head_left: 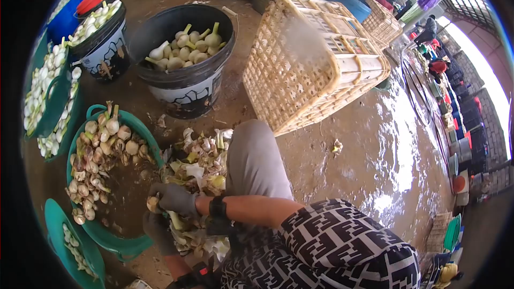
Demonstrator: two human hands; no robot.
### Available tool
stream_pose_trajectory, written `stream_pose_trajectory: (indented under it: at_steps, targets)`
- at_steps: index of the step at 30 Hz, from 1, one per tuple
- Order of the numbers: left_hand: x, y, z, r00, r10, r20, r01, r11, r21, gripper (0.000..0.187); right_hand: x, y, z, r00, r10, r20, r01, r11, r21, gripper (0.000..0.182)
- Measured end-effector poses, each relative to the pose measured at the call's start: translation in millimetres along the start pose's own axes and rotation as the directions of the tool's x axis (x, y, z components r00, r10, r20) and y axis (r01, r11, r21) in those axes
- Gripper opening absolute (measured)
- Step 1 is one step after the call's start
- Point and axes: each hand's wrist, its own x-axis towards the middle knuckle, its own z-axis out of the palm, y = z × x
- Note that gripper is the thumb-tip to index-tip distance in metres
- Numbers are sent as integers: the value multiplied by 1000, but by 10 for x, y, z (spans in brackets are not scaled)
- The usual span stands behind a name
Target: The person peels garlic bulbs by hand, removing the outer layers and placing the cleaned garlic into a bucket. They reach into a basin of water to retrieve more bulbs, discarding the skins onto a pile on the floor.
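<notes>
My right hand (179, 200), in a grey glove, has its fingers closed round a brownish garlic bulb (153, 204). Just below it, my left hand (159, 231), also gloved, is close to the bulb's stem; its fingers are too dark and blurred to make out. Both hands are over the right rim of a wide green basin (157, 150) with unpeeled garlic bulbs (85, 174) heaped along its left and upper side. Peeled skins and leaves (201, 166) lie in a pile between the basin and my knee.
A black bucket (184, 83) holds peeled bulbs. Beside it stands a large tilted wicker crate (292, 69). More garlic fills a bucket (101, 43) and green tubs (53, 93) at the left. A smaller green basin (56, 217) sits lower left. Wet floor (353, 155) extends right; people are far off.
</notes>
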Motion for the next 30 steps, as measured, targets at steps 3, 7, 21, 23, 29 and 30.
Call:
stream_pose_trajectory:
  at_steps: [3, 7, 21, 23, 29, 30]
  targets:
    - [92, -112, -74, 901, 416, 124, -429, 809, 402, 23, -21, -119, -14, 999, 21, -31, -20, 1000, 12, 30]
    - [-7, -30, 45, 910, 413, 32, -365, 761, 537, 28, 17, -68, 106, 993, 16, -119, -34, 988, -152, 29]
    - [280, -147, -409, 925, 381, 21, -315, 732, 604, 20, 3, -20, -76, 973, 140, 186, -224, 775, 591, 25]
    - [910, -717, -1107, 813, 581, 25, -309, 394, 866, 21, -5, -30, -173, 951, 3, 308, -241, 628, 740, 23]
    - [163, 481, -383, 868, 259, 424, -385, 889, 246, 36, 57, -135, -307, 851, -67, 521, -318, 724, 612, 26]
    - [97, 548, -323, 797, 172, 579, -367, 900, 237, 37, 116, -41, -263, 866, 11, 500, -325, 773, 545, 27]
